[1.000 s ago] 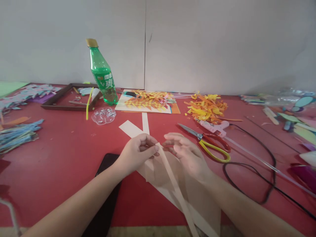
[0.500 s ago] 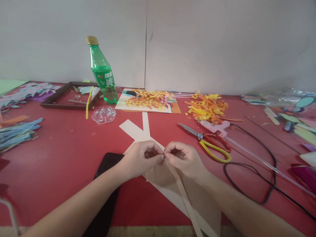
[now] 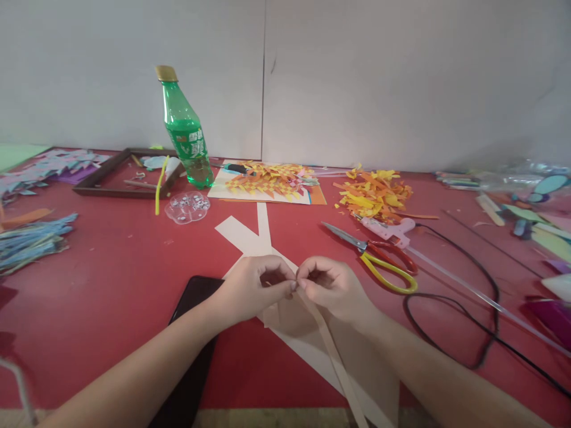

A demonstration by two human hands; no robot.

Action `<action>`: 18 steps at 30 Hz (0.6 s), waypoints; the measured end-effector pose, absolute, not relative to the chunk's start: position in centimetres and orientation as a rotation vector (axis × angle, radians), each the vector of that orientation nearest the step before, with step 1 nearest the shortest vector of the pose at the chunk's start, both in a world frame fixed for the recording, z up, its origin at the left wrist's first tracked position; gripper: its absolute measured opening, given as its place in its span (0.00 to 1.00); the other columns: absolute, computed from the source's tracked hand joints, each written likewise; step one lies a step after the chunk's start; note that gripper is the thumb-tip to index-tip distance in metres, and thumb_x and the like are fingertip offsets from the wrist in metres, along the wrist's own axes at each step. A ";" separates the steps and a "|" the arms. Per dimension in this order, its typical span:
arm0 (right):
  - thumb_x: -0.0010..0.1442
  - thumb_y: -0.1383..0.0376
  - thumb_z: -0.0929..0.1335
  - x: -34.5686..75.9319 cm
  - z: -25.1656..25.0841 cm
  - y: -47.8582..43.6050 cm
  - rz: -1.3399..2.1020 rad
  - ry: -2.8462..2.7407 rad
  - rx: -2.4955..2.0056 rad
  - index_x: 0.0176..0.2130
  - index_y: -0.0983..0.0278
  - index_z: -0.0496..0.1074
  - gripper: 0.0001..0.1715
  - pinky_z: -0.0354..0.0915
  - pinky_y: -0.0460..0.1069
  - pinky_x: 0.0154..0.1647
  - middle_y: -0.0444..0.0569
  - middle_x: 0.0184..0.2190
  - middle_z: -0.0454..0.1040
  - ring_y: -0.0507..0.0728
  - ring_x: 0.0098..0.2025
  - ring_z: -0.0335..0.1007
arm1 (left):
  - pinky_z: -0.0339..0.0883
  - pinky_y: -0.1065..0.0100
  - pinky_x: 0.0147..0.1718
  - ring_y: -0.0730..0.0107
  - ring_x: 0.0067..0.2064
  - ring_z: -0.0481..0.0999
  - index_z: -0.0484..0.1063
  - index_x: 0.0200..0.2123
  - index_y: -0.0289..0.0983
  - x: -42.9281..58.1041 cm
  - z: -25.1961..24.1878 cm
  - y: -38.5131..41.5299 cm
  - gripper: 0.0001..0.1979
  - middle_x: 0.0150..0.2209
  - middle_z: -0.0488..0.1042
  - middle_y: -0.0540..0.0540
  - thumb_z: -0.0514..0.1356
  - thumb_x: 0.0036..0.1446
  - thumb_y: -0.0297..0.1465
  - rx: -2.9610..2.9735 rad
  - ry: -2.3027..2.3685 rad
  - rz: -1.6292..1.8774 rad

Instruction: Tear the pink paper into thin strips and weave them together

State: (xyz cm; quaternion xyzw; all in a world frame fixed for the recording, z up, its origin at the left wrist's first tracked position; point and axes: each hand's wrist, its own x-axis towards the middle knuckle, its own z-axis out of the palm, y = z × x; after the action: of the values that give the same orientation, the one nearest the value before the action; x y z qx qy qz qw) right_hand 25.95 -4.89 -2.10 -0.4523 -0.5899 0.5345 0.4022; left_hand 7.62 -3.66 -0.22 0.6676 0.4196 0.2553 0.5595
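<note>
A long, narrow cream paper strip (image 3: pixel 333 351) runs from my fingertips down toward the table's front edge. Its upper end is pinched by both hands, with the fingertips meeting. My left hand (image 3: pixel 256 285) is closed at thumb and forefinger, and my right hand (image 3: pixel 336 288) is closed the same way from the other side. Beneath them lie cream paper pieces: a wide sheet (image 3: pixel 375 368) under my right forearm and crossing strips (image 3: pixel 238 235) just beyond my left hand. The very tip of the pinched strip is hidden by my fingers.
Scissors (image 3: pixel 370 252), a pink glue gun (image 3: pixel 392 230) and its looped black cord (image 3: pixel 493 285) lie right. A black phone (image 3: pixel 191 303) lies under my left forearm. Behind stand a green bottle (image 3: pixel 187 131), a bead tray (image 3: pixel 187 208), a brown frame (image 3: pixel 111 191) and orange paper scraps (image 3: pixel 377 193).
Almost nothing differs. Both hands keep their pinch on the paper strip in the same spot, with only a very slight shift of the fingers.
</note>
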 end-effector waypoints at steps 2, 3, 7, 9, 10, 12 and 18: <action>0.49 0.68 0.68 26.0 -2.3 -4.9 1.357 -1.483 -1.135 0.26 0.64 0.69 0.02 0.57 0.45 0.23 0.42 0.22 0.68 0.50 0.23 0.60 | 0.68 0.72 0.30 0.71 0.31 0.75 0.74 0.29 0.36 7.6 -0.2 -3.7 0.06 0.29 0.76 0.47 0.59 0.54 0.32 1.590 0.984 0.614; 0.49 0.67 0.68 26.1 -2.4 -4.9 1.358 -1.483 -1.134 0.26 0.63 0.69 0.02 0.57 0.45 0.23 0.42 0.22 0.68 0.50 0.23 0.60 | 0.68 0.72 0.31 0.71 0.31 0.75 0.74 0.29 0.36 7.6 -0.2 -3.7 0.06 0.29 0.76 0.47 0.59 0.54 0.31 1.596 0.982 0.623; 0.49 0.67 0.68 26.0 -2.4 -4.9 1.347 -1.473 -1.158 0.26 0.63 0.68 0.03 0.58 0.45 0.24 0.43 0.23 0.68 0.50 0.24 0.61 | 0.70 0.71 0.32 0.70 0.31 0.77 0.73 0.30 0.36 7.6 -0.4 -3.7 0.05 0.28 0.76 0.47 0.60 0.54 0.32 1.501 0.976 0.659; 0.49 0.66 0.69 26.0 -2.2 -4.8 1.344 -1.462 -1.170 0.26 0.64 0.68 0.04 0.59 0.46 0.25 0.43 0.23 0.69 0.51 0.25 0.61 | 0.71 0.71 0.30 0.70 0.29 0.77 0.73 0.31 0.35 7.6 -0.5 -3.7 0.06 0.28 0.76 0.47 0.60 0.54 0.32 1.450 0.971 0.674; 0.49 0.66 0.69 26.0 -2.2 -4.8 1.342 -1.459 -1.175 0.25 0.64 0.68 0.04 0.59 0.46 0.25 0.43 0.23 0.69 0.51 0.25 0.62 | 0.71 0.71 0.29 0.70 0.29 0.78 0.72 0.31 0.35 7.6 -0.5 -3.7 0.06 0.28 0.76 0.47 0.61 0.54 0.33 1.444 0.973 0.680; 0.49 0.67 0.69 26.0 -2.1 -4.8 1.335 -1.459 -1.175 0.25 0.64 0.68 0.04 0.59 0.46 0.25 0.43 0.23 0.69 0.51 0.25 0.62 | 0.71 0.72 0.29 0.70 0.30 0.78 0.72 0.31 0.35 7.6 -0.5 -3.7 0.06 0.28 0.76 0.47 0.60 0.55 0.33 1.450 0.992 0.701; 0.50 0.67 0.69 26.2 -2.6 -4.9 1.355 -1.483 -1.181 0.26 0.64 0.69 0.03 0.59 0.46 0.26 0.43 0.23 0.69 0.50 0.25 0.62 | 0.72 0.71 0.31 0.70 0.32 0.80 0.64 0.34 0.36 7.6 -0.3 -3.6 0.10 0.37 0.75 0.46 0.57 0.59 0.38 1.319 1.035 0.841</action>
State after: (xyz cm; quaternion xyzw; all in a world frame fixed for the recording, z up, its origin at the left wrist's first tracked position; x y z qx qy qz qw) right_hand 26.21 -4.91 -2.59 -0.4656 -0.5847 0.5342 0.3949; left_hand 7.56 -3.58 -0.28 0.5668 0.4449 0.3616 0.5916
